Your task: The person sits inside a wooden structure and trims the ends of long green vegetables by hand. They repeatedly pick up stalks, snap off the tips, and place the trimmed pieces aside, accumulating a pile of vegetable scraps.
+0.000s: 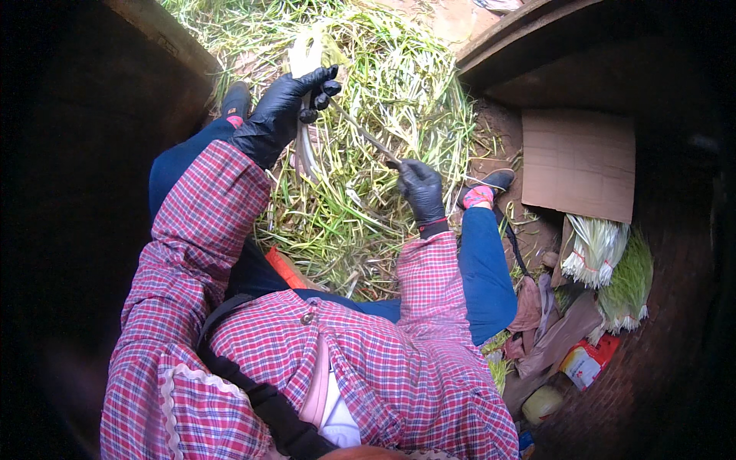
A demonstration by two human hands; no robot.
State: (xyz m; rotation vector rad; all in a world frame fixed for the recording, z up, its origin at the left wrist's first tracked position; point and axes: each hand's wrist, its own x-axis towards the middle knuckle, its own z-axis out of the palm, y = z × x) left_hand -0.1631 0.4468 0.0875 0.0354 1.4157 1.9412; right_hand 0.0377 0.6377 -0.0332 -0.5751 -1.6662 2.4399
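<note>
My left hand [285, 107], in a black glove, is closed around a bundle of pale, leek-like stalks [305, 55]. The white part sticks out above the fist, and thin stalks hang below it. A thin brownish strand [366, 136] runs taut from the bundle down to the right. My right hand [420, 188], also black-gloved, pinches the far end of that strand. Beneath both hands lies a wide heap of loose green and yellowish leaves [376, 77]. Where the strand meets the bundle is hidden behind my left fingers.
Dark wooden panels rise at the left [165, 42] and upper right [529, 31]. At the right, a cardboard sheet [579, 161] stands above tied bundles of white stalks [594, 249] and green stalks [627, 284]. A red-and-white packet [589, 360] lies below them. My legs are spread around the heap.
</note>
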